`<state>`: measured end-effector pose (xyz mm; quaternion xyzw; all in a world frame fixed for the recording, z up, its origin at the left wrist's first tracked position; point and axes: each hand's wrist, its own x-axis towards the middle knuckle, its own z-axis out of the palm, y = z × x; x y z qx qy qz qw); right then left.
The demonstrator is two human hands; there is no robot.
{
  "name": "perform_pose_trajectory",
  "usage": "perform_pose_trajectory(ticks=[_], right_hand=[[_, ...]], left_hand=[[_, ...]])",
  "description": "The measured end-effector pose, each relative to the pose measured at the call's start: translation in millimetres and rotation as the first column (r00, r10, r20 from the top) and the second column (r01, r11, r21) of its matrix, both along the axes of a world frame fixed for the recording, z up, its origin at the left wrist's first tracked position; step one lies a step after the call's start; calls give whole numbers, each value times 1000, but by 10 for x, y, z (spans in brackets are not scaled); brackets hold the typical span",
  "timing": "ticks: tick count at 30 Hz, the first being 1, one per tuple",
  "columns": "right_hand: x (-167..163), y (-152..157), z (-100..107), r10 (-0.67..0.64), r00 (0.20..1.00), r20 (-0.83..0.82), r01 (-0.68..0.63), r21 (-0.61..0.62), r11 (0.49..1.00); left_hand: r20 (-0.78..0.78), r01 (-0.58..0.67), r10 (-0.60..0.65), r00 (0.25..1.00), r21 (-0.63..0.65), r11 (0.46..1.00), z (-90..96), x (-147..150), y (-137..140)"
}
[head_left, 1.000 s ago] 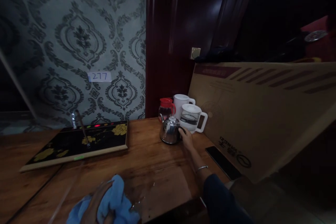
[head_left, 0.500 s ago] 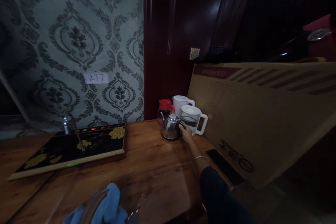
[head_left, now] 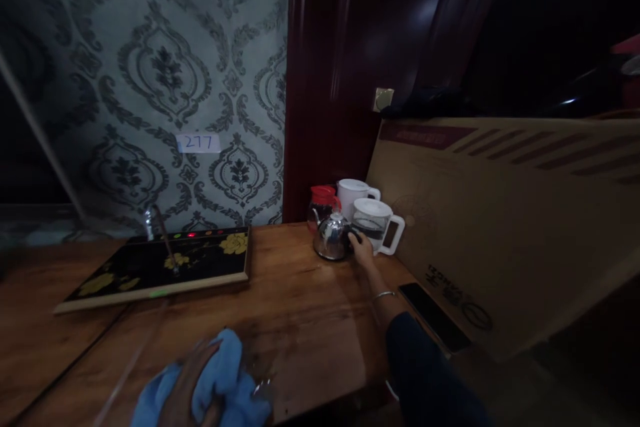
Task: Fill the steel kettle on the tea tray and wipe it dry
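A small shiny metal kettle (head_left: 331, 240) stands on the wooden table (head_left: 295, 307), its spout toward the left. My right hand (head_left: 363, 251) is closed around its dark handle. Close behind it are a glass pot with a red lid (head_left: 323, 196), a white jug (head_left: 350, 195) and a glass pot with a white lid and handle (head_left: 375, 219). Near the front edge, my left hand (head_left: 187, 387) grips a bunched blue cloth (head_left: 225, 373) on the tabletop. Some wet spots shine beside the cloth.
At the left lies a black tea-stove panel with gold flowers (head_left: 200, 263), a curved spout (head_left: 165, 233) rising from it. A phone (head_left: 434, 317) rests by a large cardboard box (head_left: 500, 227) on the right. A dark cable (head_left: 75, 363) crosses the table at lower left.
The view has shifted slightly left, so things appear further right. My right hand remains on the kettle's handle; my left hand and the cloth appear a little further right and up.
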<state>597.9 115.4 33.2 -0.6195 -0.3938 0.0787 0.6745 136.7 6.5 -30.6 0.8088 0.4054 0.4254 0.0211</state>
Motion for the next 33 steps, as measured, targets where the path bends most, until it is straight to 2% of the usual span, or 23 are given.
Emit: perform_pose_trajectory(ticks=[5, 7, 8, 9, 10, 12, 14, 16, 17, 18, 19, 21, 22, 23, 25, 27, 28, 29, 31, 33], right_hand=[[-183, -286, -123, -158, 987, -20, 157, -22, 987], [-383, -485, -210, -142, 990, -22, 141, -40, 989], [-529, -608, -248, -100, 995, -17, 99, -41, 994], [-705, -745, -278, 35, 999, -12, -35, -31, 999], [-907, -894, -297, 189, 982, -22, -190, -34, 981], [-1365, -1208, -300, 461, 883, -86, -466, -63, 882], [-1834, -1502, -251, 682, 715, -151, -698, -98, 710], [-2241, -1723, -164, 821, 549, -155, -835, -74, 545], [-2402, -1795, -113, 848, 509, -146, -860, -40, 509], [-2527, -1841, -61, 856, 497, -143, -863, 18, 504], [-2612, -1864, -9, 857, 488, -164, -860, 78, 504], [-2649, -1867, 97, 782, 563, -266, -769, 179, 614], [-2602, -1862, 157, 736, 606, -303, -714, 201, 671], [-2514, -1862, 225, 678, 661, -322, -650, 207, 732], [-2242, -1891, 388, 544, 792, -276, -511, 187, 839], [-1898, -1945, 557, 370, 924, -101, -352, 160, 922], [-1721, -1966, 621, 272, 962, 23, -272, 134, 953], [-1551, -1974, 653, 174, 971, 164, -193, 106, 975], [-1250, -1926, 596, 38, 899, 437, -49, 12, 999], [-1012, -1795, 378, 84, 798, 597, 25, -172, 985]], left_hand=[[43, 11, -9, 999, -39, 999, 99, 93, -53], [68, 24, -20, 997, -70, 997, 93, 107, -50], [81, 35, -28, 996, -87, 996, 96, 112, -49], [97, 43, -34, 995, -101, 994, 107, 119, -50], [117, 49, -36, 992, -115, 992, 128, 130, -55], [177, 46, -18, 984, -153, 987, 200, 173, -81], [271, 19, 43, 962, -222, 975, 300, 242, -129], [382, 35, 103, 918, -337, 941, 408, 322, -196], [429, 88, 103, 898, -403, 911, 462, 359, -233], [462, 167, 75, 884, -461, 871, 515, 392, -270], [483, 255, 23, 875, -502, 826, 570, 421, -305], [495, 394, -108, 862, -521, 757, 689, 464, -365], [490, 430, -163, 856, -502, 751, 755, 482, -386], [481, 446, -204, 853, -467, 764, 821, 496, -400], [445, 421, -236, 864, -381, 823, 930, 511, -403], [375, 329, -199, 905, -326, 886, 966, 497, -372], [334, 263, -155, 930, -311, 913, 948, 474, -345], [294, 192, -101, 951, -302, 934, 907, 440, -310], [219, 61, 3, 976, -282, 958, 774, 341, -229], [137, -32, 65, 988, -234, 972, 619, 216, -145]])
